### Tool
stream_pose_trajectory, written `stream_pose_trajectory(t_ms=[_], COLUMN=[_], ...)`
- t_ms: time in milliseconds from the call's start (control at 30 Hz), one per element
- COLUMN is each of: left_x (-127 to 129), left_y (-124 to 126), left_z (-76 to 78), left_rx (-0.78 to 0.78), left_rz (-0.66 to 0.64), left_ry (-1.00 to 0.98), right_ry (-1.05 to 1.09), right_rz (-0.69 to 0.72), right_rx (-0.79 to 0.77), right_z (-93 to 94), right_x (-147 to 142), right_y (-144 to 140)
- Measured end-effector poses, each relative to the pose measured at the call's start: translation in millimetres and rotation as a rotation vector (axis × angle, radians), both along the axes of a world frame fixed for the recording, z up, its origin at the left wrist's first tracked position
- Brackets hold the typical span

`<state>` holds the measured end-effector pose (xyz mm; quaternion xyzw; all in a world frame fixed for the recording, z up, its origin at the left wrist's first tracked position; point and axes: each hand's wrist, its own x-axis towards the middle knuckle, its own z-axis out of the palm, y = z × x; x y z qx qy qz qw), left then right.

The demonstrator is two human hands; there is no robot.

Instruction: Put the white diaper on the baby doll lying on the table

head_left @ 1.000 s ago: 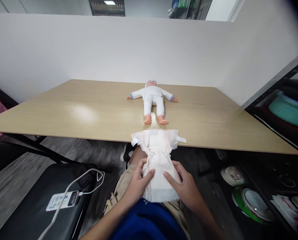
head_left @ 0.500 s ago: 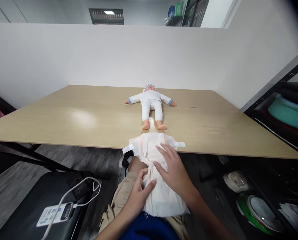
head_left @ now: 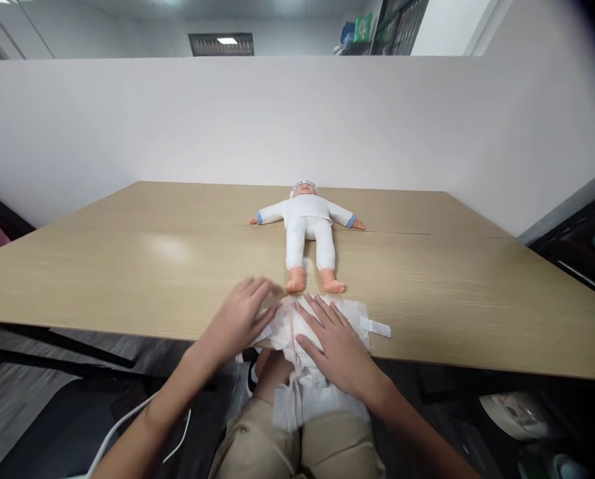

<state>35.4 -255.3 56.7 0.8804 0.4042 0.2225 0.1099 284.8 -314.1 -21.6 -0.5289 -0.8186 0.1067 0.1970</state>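
Observation:
A white diaper [head_left: 305,382] lies unfolded from the table's front edge down onto my lap, its middle wrinkled. One white fastening tab [head_left: 377,327] sticks out at its far right corner. My right hand [head_left: 335,346] rests flat on the diaper with its fingers spread. At the far left corner hovers my left hand [head_left: 245,313], fingers curved and thumb apart, slightly blurred; it covers the tab on that side. Just beyond the diaper a baby doll [head_left: 307,229] in white clothes and a printed cap lies on its back, arms stretched out, feet toward me.
The wooden table [head_left: 168,279] runs up to a white partition wall [head_left: 227,120]. At the lower left stands a black chair [head_left: 48,432] with a white cable [head_left: 120,426] on it. A dark shelf rack [head_left: 582,246] is at the right.
My left hand has moved from the diaper's near left part up to its far left corner. The diaper lies farther onto the table, and my right hand stays flat on it. The view has tilted slightly.

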Motion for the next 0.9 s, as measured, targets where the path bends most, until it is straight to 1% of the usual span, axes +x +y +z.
stream_pose_trajectory(t_ms=[33, 67, 100, 167, 200, 267, 333, 433, 567, 667, 733, 767, 833, 900], left_x=[8, 17, 26, 44, 51, 63, 73, 84, 98, 105, 106, 106, 105, 104], left_y=[26, 50, 72, 107, 120, 138, 148, 157, 164, 169, 172, 174, 179, 184], left_z=[-0.8, -3.4, -7.2, -15.1, -18.2, -21.3, -21.0, -19.5, -22.8, -22.0, -13.5, -6.1, 13.7, 36.6], left_rx=[0.119, 0.204, 0.264, 0.341, 0.365, 0.392, 0.389, 0.344, 0.312, 0.275, 0.219, 0.185, 0.114, 0.049], left_rz=[0.018, 0.032, 0.015, -0.127, -0.222, -0.396, -0.508, -0.606, -0.688, -0.713, -0.725, -0.733, -0.727, -0.658], left_ry=[0.038, 0.094, 0.157, 0.298, 0.357, 0.436, 0.471, 0.449, 0.306, 0.206, 0.132, 0.08, -0.042, -0.157], right_ry=[0.0, 0.0, 0.0, 0.007, 0.012, 0.02, 0.022, 0.017, 0.017, 0.02, 0.027, 0.032, 0.04, 0.039], right_rz=[-0.004, -0.01, -0.015, -0.02, -0.019, -0.017, -0.017, -0.014, -0.006, -0.005, -0.001, 0.007, 0.035, 0.068], right_rx=[0.001, 0.005, 0.01, 0.022, 0.028, 0.032, 0.025, 0.011, -0.006, -0.027, -0.042, -0.051, -0.068, -0.084], right_z=[-0.6, -1.6, -2.8, -5.2, -6.0, -6.8, -6.5, -5.7, -6.1, -5.5, -3.7, -2.4, 0.4, 2.5], right_x=[-1, -1, -2, -3, -3, -2, -2, -2, -3, -3, -1, 0, 4, 7], right_y=[2, 4, 5, 6, 5, 5, 5, 6, 7, 11, 16, 20, 31, 48])
